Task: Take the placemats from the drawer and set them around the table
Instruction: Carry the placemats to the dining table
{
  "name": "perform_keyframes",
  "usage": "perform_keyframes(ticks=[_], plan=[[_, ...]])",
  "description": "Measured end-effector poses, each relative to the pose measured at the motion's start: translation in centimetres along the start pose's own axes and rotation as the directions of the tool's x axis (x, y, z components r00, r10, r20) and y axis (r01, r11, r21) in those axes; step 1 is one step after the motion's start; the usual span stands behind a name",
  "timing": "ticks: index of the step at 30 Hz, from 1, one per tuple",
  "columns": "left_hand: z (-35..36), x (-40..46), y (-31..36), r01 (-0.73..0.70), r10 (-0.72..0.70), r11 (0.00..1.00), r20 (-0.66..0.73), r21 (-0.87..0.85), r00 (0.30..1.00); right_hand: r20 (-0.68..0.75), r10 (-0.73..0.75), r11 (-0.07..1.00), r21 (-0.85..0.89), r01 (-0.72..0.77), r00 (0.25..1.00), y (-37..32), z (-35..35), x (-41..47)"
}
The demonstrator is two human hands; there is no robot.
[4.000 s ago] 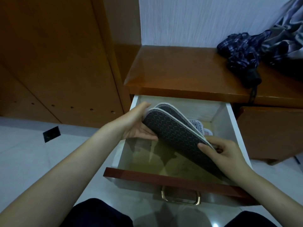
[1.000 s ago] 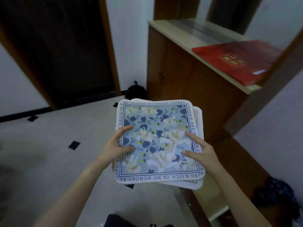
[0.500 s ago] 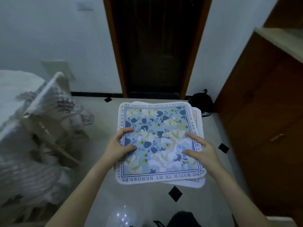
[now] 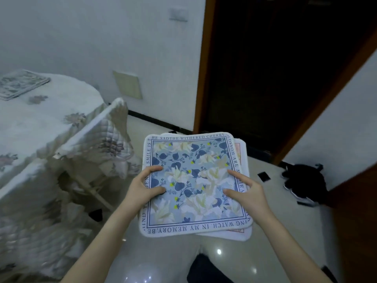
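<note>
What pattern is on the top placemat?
Blue and cream floral print with a lettered white border on the top placemat, head view.

Placemats (image 4: 195, 184): stacked, centre frame, floral one on top.
Left hand (image 4: 142, 186): pinching left edge.
Right hand (image 4: 247, 190): pinching right edge.
Counter (image 4: 40, 119): left of frame, cloth-covered.

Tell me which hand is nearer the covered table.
Left. The left hand grips the placemat stack's table-side edge; the right hand grips the far edge, away from the table.

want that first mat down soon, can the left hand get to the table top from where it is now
Probably not yet. The left hand grips the placemat stack out over the floor, and the covered table sits well off to its left, with a draped chair between them.
</note>
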State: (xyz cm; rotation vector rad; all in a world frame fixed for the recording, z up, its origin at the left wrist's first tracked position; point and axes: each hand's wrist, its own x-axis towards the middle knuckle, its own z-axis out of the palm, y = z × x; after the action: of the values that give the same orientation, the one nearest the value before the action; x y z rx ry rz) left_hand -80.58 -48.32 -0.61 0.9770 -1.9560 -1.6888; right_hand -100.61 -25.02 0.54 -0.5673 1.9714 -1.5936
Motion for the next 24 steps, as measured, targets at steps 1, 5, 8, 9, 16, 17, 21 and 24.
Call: perform_keyframes(ticks=[1, 5, 8, 9, 16, 17, 21, 24], plan=[[0.2, 1.8, 0.8, 0.009, -0.009, 1.0, -0.031, -0.002, 0.999, 0.031, -0.005, 1.0, -0.006, 0.005, 0.999, -0.8, -0.2, 2.7], [0.7, 8.3, 3.3, 0.02, -0.026, 0.999, -0.138, -0.049, 0.99, 0.162, -0.014, 1.0, -0.007, 0.015, 0.987, -3.9, -0.5, 13.0], [0.1, 13.0, 4.3, 0.033, -0.047, 0.997, -0.201, -0.073, 0.979, 0.241, -0.003, 1.0, -0.019, 0.007, 0.971, -5.6, 0.6, 20.0], [-0.3, 14.6, 4.4, 0.04, -0.056, 0.996, -0.22, -0.076, 0.974, 0.261, 0.005, 1.0, -0.019, -0.001, 0.965, -6.0, 1.2, 22.2], [-4.5, 27.1, 4.5, 0.043, -0.076, 0.994, -0.347, -0.102, 0.935, 0.376, 0.019, 1.0, -0.024, -0.011, 0.926, -8.2, 8.3, 38.1], [-5.4, 29.0, 4.4, 0.043, -0.081, 0.993, -0.36, -0.112, 0.929, 0.388, 0.021, 1.0, -0.027, -0.011, 0.921, -8.7, 9.6, 40.3], [-9.7, 37.8, 5.1, 0.027, -0.092, 0.986, -0.408, -0.162, 0.908, 0.411, 0.009, 1.0, -0.01, -0.005, 0.911, -11.6, 14.8, 49.5], [-13.1, 44.1, 6.4, 0.02, -0.093, 0.984, -0.414, -0.178, 0.906, 0.426, 0.014, 1.0, -0.003, -0.014, 0.905, -14.0, 18.5, 55.8]])
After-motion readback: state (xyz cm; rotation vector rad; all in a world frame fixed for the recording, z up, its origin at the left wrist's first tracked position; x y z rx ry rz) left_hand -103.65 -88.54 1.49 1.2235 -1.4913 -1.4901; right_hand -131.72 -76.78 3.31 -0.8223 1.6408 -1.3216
